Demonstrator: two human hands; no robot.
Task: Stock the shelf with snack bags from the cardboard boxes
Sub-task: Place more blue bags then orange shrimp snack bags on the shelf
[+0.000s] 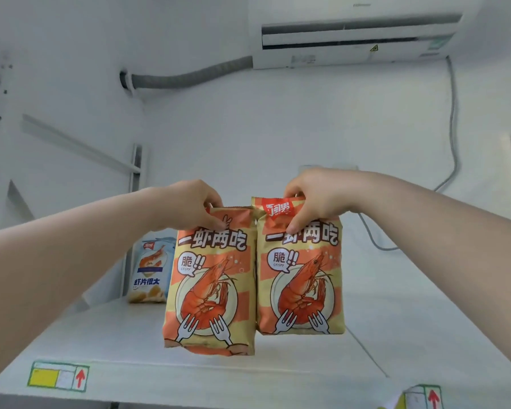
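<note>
My left hand pinches one crinkly orange prawn bag by its top seam, my right hand its twin, both hanging above the smooth white shelf. Bare shelf spreads right; a blue bag stands back left.

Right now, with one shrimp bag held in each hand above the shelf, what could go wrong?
1. Each hand, left hand and right hand, pinches only the top edge, so the left bag or right bag may slip.
2. The bags touch side by side; one may topple the other once set down.
3. The left bag hangs near the shelf front edge and might fall off.
</note>
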